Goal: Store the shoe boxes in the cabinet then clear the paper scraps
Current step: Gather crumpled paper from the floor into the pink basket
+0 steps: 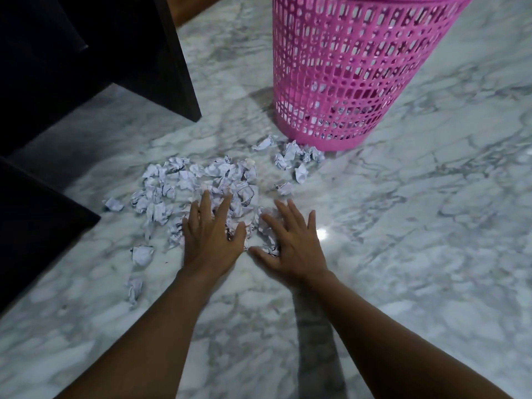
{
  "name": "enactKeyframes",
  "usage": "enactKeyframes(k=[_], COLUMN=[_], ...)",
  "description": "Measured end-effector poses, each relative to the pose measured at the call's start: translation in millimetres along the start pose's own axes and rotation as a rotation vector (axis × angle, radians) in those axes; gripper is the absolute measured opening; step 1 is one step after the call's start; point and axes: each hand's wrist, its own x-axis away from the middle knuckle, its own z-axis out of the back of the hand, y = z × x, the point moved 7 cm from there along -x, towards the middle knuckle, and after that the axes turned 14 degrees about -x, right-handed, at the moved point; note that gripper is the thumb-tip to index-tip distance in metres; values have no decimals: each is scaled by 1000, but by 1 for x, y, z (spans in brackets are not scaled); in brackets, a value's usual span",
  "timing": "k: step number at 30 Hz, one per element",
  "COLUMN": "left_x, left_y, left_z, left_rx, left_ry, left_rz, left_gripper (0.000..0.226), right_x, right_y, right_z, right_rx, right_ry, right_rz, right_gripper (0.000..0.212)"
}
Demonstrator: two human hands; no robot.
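Now clearing: crumpled paper scraps (178, 180) lie heaped on the marble floor (431, 197), just short of the pink plastic basket (345, 82).
Both hands rest on the heap's side farthest from the basket, fingers spread and straight, gripping nothing: the left hand (211, 234) on the main pile, the right hand (290, 243) on a smaller clump. No shoe boxes show, so the scrap step seems in hand. Next, likely rake a bunch together, close on it and lift it over the basket's rim. Strays touch the basket's foot; others lie far from it, beside the dark cabinet (86, 53).
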Motion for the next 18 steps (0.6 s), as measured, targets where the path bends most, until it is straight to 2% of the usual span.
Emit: enactKeyframes(k=[3, 6, 9, 11, 18], left_x=[2, 5, 7, 8, 7], left_y=[-2, -2, -1, -2, -3], left_z=[-8, -7, -10, -12, -12], left_rx=[-46, -72, -92, -105, -112], left_ry=[-6, 73, 152, 188, 273], left_rz=[-18, -62, -127, -156, -223], left_gripper=[61, 62, 57, 51, 42], right_x=[-4, -10, -19, -24, -28], right_y=[-8, -10, -12, -14, -23], right_z=[-1, 2, -1, -7, -17], right_rx=[-68, -136, -154, -133, -239], right_ry=[84, 151, 71, -13, 40], right_rz=[93, 147, 189, 232, 269], right_gripper=[61, 62, 74, 73, 33])
